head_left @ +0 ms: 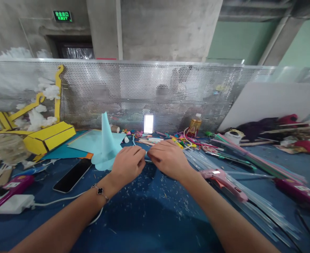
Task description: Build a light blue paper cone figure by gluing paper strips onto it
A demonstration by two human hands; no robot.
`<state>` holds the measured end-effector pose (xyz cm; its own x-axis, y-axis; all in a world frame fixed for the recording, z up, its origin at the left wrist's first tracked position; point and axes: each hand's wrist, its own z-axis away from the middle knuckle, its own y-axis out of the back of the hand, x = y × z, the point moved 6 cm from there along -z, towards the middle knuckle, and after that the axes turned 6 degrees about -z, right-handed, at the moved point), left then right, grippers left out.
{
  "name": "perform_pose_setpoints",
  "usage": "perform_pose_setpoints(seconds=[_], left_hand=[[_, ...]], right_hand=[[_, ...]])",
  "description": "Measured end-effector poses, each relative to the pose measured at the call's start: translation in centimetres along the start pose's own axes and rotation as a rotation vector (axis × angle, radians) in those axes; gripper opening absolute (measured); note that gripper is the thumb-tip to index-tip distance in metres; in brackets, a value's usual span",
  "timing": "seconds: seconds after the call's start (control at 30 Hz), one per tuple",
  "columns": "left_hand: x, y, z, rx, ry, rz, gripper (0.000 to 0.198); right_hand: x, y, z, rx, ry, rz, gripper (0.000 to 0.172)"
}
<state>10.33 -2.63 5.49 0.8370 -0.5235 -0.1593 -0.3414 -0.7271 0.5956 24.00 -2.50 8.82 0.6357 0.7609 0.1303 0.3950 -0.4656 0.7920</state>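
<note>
My left hand (127, 165) and my right hand (167, 160) meet at the fingertips above a blue work mat (141, 207). Between them, a thin pale strip (145, 156) is partly hidden by my fingers. To the left of my left hand stands a light-blue paper cone (106, 140) on a flared paper base. A black smartphone (72, 175) lies nearer me on the left. To the right of my right hand lie a pink glue gun (223, 182) and a bundle of clear glue sticks (218, 175). A dark bracelet (100, 192) circles my left wrist.
Yellow cardboard models with white fluff (48, 137) stand at the left. Coloured craft sticks and scraps (155, 138) lie beyond my hands, before a perforated metal panel (149, 93). Fabric and craft scraps (276, 131) sit at the right, and a white charger (15, 204) lies at the near left.
</note>
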Motion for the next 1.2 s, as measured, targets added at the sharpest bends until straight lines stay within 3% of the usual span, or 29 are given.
perform_pose_setpoints(seconds=[0.73, 1.07, 1.2], left_hand=[[-0.1, 0.7, -1.0, -0.062, -0.082, 0.01, 0.01], [-2.0, 1.3, -1.2, -0.004, -0.036, 0.033, 0.011], [-3.7, 1.2, -0.6, -0.012, 0.016, 0.026, 0.012]], right_hand=[[0.7, 1.8, 0.3, 0.047, 0.034, 0.0, 0.02], [5.1, 4.6, 1.8, 0.256, -0.062, 0.038, 0.02], [8.3, 6.8, 3.5, 0.446, -0.204, 0.094, 0.019]])
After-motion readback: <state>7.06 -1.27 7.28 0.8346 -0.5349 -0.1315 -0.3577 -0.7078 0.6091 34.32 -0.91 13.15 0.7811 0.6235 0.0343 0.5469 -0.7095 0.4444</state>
